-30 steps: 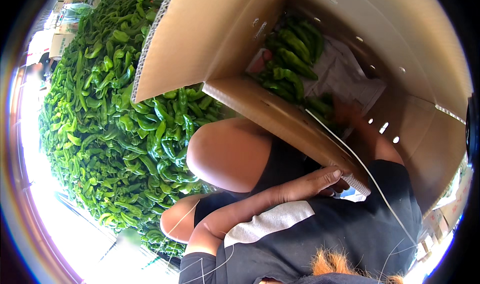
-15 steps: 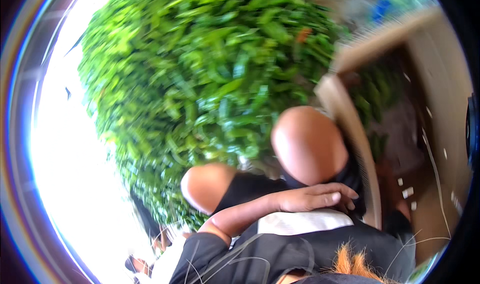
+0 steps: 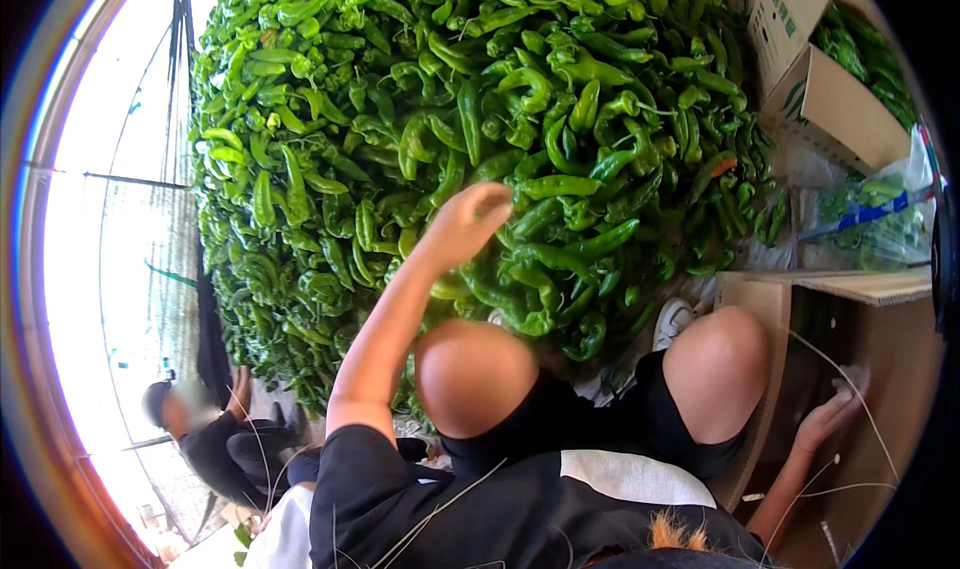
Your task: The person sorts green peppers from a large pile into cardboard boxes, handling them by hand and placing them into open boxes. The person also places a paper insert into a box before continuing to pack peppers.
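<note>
A big heap of long green peppers (image 3: 520,99) fills the upper middle of the view. My left hand (image 3: 465,224) reaches up onto the heap's near slope, with its back toward me and its fingers curled over the peppers. Whether it grips one is hidden. My right hand (image 3: 832,414) lies low at the right inside an open cardboard box (image 3: 760,304), fingers spread against the box's inner wall, holding nothing. My bare knees (image 3: 475,379) sit between the two arms, with a white shoe (image 3: 675,319) at the foot of the heap.
More cardboard boxes (image 3: 835,104), some holding peppers, stand at the upper right, with a clear plastic bag of peppers (image 3: 865,224) below them. Another person in dark clothes (image 3: 205,434) crouches at the lower left beside the heap. Bright netting walls the left side.
The view has swung from the box toward the pepper heap. My left hand has risen from my lap up onto the peppers. My right hand now rests inside the box.
</note>
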A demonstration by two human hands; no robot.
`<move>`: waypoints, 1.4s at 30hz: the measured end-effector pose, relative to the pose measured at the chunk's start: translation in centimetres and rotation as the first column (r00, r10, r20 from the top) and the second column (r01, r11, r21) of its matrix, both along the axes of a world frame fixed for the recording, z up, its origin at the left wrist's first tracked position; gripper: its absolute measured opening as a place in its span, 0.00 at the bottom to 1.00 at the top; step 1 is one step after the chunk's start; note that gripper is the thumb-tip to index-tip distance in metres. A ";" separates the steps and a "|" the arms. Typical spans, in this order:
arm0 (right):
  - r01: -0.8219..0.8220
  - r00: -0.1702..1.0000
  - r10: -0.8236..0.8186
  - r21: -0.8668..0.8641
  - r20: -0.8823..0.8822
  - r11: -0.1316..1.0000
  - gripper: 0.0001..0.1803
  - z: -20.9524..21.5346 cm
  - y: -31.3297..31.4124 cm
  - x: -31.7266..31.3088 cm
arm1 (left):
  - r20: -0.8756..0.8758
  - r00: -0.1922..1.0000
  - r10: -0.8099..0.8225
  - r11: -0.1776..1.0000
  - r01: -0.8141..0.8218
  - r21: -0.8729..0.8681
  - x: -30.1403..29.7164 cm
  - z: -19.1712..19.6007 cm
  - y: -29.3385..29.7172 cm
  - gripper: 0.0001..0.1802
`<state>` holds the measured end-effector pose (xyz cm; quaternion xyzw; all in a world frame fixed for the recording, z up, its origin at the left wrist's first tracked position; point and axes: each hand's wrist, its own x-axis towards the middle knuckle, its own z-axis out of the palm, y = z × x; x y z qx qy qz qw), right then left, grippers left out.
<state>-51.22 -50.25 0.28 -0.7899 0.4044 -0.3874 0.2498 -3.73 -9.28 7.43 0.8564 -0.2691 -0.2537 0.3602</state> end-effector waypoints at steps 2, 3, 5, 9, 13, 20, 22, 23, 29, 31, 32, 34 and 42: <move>-0.278 0.960 0.272 -0.162 -0.059 0.947 0.31 8.7 2.6 6.3 | 0.094 0.994 -0.056 0.998 0.056 0.011 2.5 -4.8 -3.4 0.23; -0.426 0.905 0.406 -0.242 -0.129 0.872 0.30 12.4 4.4 10.0 | 0.318 0.935 -0.156 0.986 0.129 0.104 3.5 -7.6 -4.3 0.27; -0.683 0.730 0.605 -0.350 -0.317 0.641 0.24 15.8 8.9 19.1 | 0.156 0.973 -0.168 0.939 0.110 0.327 3.9 -11.6 -7.1 0.32; -0.938 0.329 0.897 0.007 -0.296 0.346 0.09 13.0 14.4 35.4 | 0.529 0.817 -0.229 0.970 0.145 0.196 1.8 -17.3 -6.1 0.33; -0.978 0.080 0.926 0.151 -0.368 0.144 0.09 2.1 18.5 48.5 | 0.445 0.893 -0.070 0.981 0.143 -0.133 0.1 -17.4 -3.1 0.28; -0.804 -0.129 0.613 0.444 -0.779 0.395 0.33 -10.8 28.8 59.6 | -0.918 0.396 0.031 0.390 -0.850 -0.354 1.1 -17.9 7.2 0.24; -0.836 -0.097 0.692 0.436 -0.716 0.334 0.32 -9.5 29.2 59.2 | -0.917 0.274 -0.289 0.053 -0.952 -0.301 0.9 -19.3 8.6 0.30; -0.845 -0.098 0.737 0.447 -0.669 0.293 0.33 -9.6 28.4 59.0 | -0.823 0.256 -0.507 -0.017 -0.957 -0.288 0.9 -19.8 9.0 0.31; -0.724 0.440 0.887 0.528 -0.143 0.444 0.35 -4.4 22.1 56.0 | -0.872 0.339 -0.352 0.021 -0.929 -0.370 0.3 -18.9 7.9 0.31; -0.737 0.472 0.874 0.494 -0.112 0.461 0.49 -2.0 21.7 55.1 | -0.861 0.339 -0.378 0.009 -0.929 -0.370 0.5 -19.0 7.2 0.33; -0.707 0.447 0.878 0.534 -0.171 0.464 0.52 -1.1 22.6 54.4 | -0.848 0.319 -0.424 0.001 -0.936 -0.352 0.5 -19.0 7.1 0.34; -0.663 0.385 0.912 0.644 -0.145 0.382 0.54 -1.1 24.1 53.1 | -0.804 0.280 -0.524 -0.008 -0.946 -0.324 1.1 -17.9 6.4 0.35; -0.704 0.281 0.954 0.699 0.107 0.128 0.35 -6.9 30.2 49.6 | -0.699 0.202 -0.686 -0.027 -0.967 -0.253 0.2 -20.8 6.7 0.27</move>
